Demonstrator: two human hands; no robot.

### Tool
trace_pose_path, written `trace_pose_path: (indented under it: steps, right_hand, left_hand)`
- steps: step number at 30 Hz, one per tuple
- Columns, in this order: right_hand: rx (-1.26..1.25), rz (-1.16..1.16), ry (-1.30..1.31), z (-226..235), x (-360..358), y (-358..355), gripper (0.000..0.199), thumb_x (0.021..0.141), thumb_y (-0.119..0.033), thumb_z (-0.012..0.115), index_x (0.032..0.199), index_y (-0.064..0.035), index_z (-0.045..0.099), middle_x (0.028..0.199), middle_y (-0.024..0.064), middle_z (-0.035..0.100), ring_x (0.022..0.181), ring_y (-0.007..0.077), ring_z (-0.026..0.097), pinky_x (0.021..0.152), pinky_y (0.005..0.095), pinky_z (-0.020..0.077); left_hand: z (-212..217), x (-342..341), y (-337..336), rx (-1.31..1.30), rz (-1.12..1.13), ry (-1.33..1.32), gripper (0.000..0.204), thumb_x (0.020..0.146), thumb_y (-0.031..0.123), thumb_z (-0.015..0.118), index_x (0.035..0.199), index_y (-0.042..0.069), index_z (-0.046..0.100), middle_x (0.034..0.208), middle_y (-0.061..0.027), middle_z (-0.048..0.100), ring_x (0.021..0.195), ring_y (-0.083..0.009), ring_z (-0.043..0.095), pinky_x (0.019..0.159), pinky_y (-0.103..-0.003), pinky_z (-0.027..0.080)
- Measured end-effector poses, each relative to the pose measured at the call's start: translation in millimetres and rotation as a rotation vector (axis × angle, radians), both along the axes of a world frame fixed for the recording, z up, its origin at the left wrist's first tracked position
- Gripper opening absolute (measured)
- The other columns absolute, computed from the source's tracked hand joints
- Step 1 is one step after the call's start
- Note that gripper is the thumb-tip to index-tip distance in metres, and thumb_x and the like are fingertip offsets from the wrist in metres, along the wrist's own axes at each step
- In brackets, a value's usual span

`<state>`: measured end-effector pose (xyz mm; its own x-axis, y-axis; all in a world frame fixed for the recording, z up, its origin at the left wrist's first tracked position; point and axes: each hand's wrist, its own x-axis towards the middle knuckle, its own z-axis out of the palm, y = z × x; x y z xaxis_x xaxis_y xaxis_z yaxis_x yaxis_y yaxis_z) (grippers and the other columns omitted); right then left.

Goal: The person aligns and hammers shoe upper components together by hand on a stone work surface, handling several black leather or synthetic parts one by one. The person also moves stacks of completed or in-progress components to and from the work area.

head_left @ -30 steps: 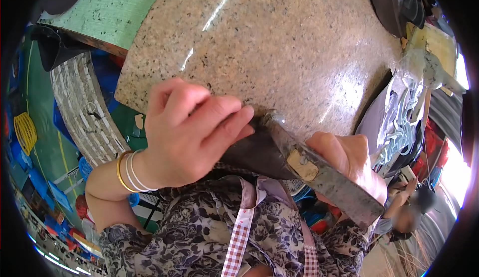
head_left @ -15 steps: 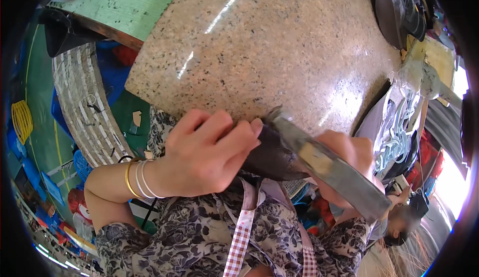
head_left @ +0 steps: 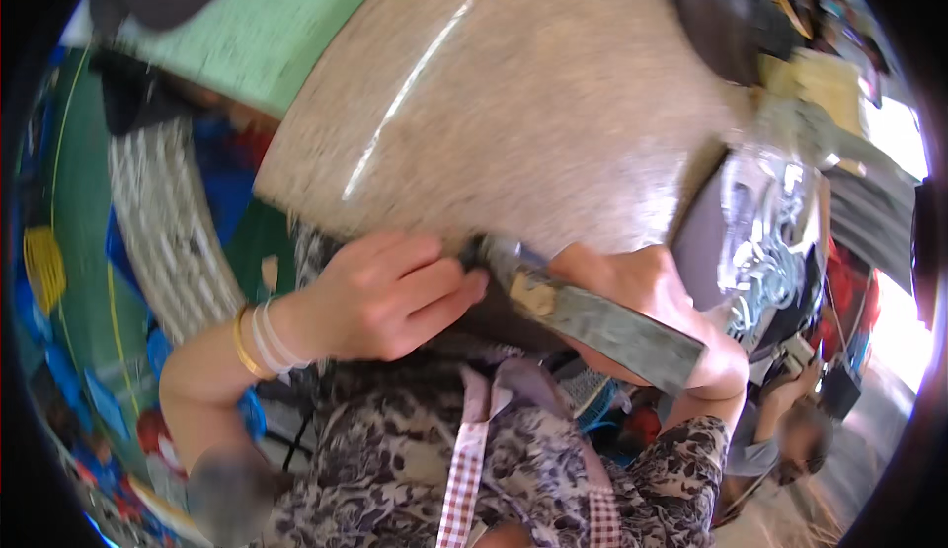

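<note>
My left hand (head_left: 375,296), with bracelets at the wrist, is closed at the near edge of the speckled stone worktop (head_left: 513,104). Its fingertips pinch a dark brown leather-like piece (head_left: 484,323), which lies largely in shadow below the hands. In my right hand (head_left: 637,286) is a hammer (head_left: 617,329) with a grey, flat-sided handle and a tan patch near the head. The hammer's head is down at the worktop edge, just right of my left fingertips. Motion blur hides whether it touches the piece.
A green-topped surface (head_left: 267,39) adjoins the worktop at the far left. Dark sheets (head_left: 681,5) lie at the far right. Pale strips in clear plastic (head_left: 765,242) sit beside the right edge. Another person (head_left: 790,434) is at the lower right.
The hammer and my right hand have moved left and turned to a flatter angle. My left hand has shifted slightly left. The whole view has moved and blurred.
</note>
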<state>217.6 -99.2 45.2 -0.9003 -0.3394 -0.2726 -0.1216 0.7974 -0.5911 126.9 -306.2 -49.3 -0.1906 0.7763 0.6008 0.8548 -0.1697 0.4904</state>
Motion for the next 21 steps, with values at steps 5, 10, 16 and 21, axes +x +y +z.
trace_pose_path:
  steps: [5, 10, 16, 21]
  right_hand:
    - [0.729, -0.400, 0.396, 22.4, 67.9, 46.6, 0.023, 0.082, -0.006, 0.057, 0.105, -0.0038, 0.055, 0.077, 0.0050, 0.058, 0.060, 0.0154, 0.054, 0.052, 0.0295, 0.0422]
    - [-0.148, -1.237, 0.968, 55.0, 112.9, 71.9, 0.018, 0.092, -0.014, 0.049, 0.098, 0.0023, 0.054, 0.058, -0.0026, 0.043, 0.048, 0.0028, 0.037, 0.040, 0.0194, 0.0226]
    - [0.054, -1.085, 0.544, 24.5, 120.9, 113.1, 0.014, 0.089, -0.009, 0.056, 0.100, -0.0017, 0.059, 0.066, -0.0041, 0.046, 0.056, 0.0028, 0.040, 0.049, 0.0191, 0.0307]
    - [0.100, -0.840, 0.737, 13.1, 51.4, 145.6, 0.016, 0.083, -0.016, 0.063, 0.093, -0.0038, 0.063, 0.072, 0.0149, 0.062, 0.057, 0.0304, 0.060, 0.053, 0.0364, 0.0467]
  left_hand:
    - [41.1, -5.5, 83.3, 0.116, -0.268, 0.027, 0.024, 0.065, 0.013, 0.072, 0.086, 0.005, 0.065, 0.065, -0.0008, 0.048, 0.055, -0.0145, 0.049, 0.043, -0.026, 0.039]
    - [41.7, 3.2, 266.8, 0.155, -0.370, -0.221, 0.021, 0.083, 0.026, 0.062, 0.089, 0.006, 0.064, 0.079, -0.0113, 0.056, 0.075, -0.0277, 0.056, 0.067, -0.039, 0.046]
    - [-10.6, -99.1, 336.8, -0.091, 0.022, 0.346, 0.076, 0.070, 0.057, 0.065, 0.119, 0.000, 0.052, 0.115, -0.0177, 0.053, 0.112, -0.0331, 0.047, 0.092, -0.047, 0.036]
    - [26.6, -106.8, 338.0, -0.371, -0.212, 0.803, 0.037, 0.080, 0.022, 0.059, 0.109, -0.001, 0.056, 0.112, -0.0221, 0.057, 0.103, -0.0325, 0.056, 0.085, -0.037, 0.047]
